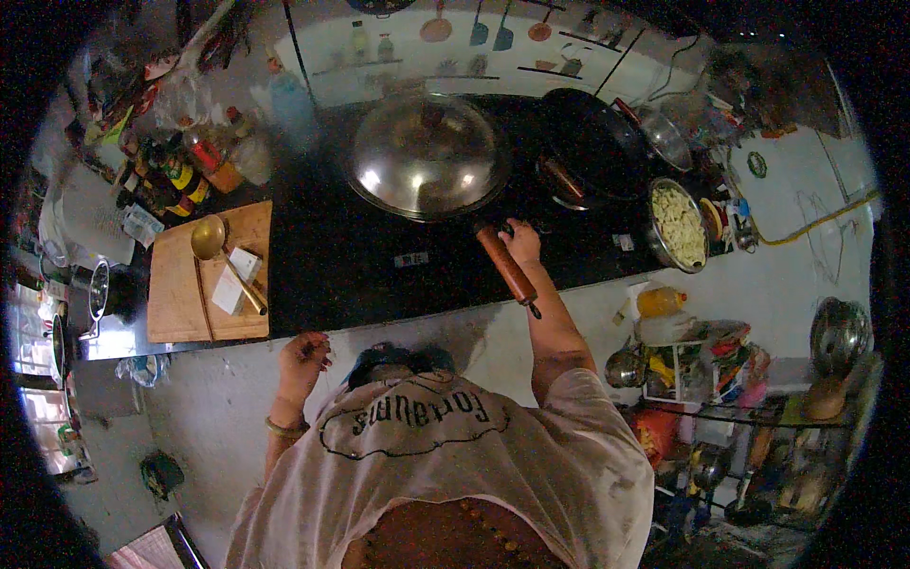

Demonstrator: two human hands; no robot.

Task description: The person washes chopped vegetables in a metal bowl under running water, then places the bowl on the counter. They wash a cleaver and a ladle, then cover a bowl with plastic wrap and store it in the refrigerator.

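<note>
My left hand hangs just off the counter's front edge, below the cutting board, fingers loosely bent and nothing seen in it. Beyond the counter's edge my right hand is over the black stove top, close beside a brown wooden handle. What its fingertips touch is too dim to tell. A domed metal lid covers a pan behind that handle. On the board lie a brass-coloured ladle and a white box. A dark wok sits at the back right.
Sauce bottles crowd the left back of the counter. A metal bowl of pale cut food stands at its right end. Utensils, including a copper-coloured ladle, appear along the back wall. Lower right is a cluttered shelf.
</note>
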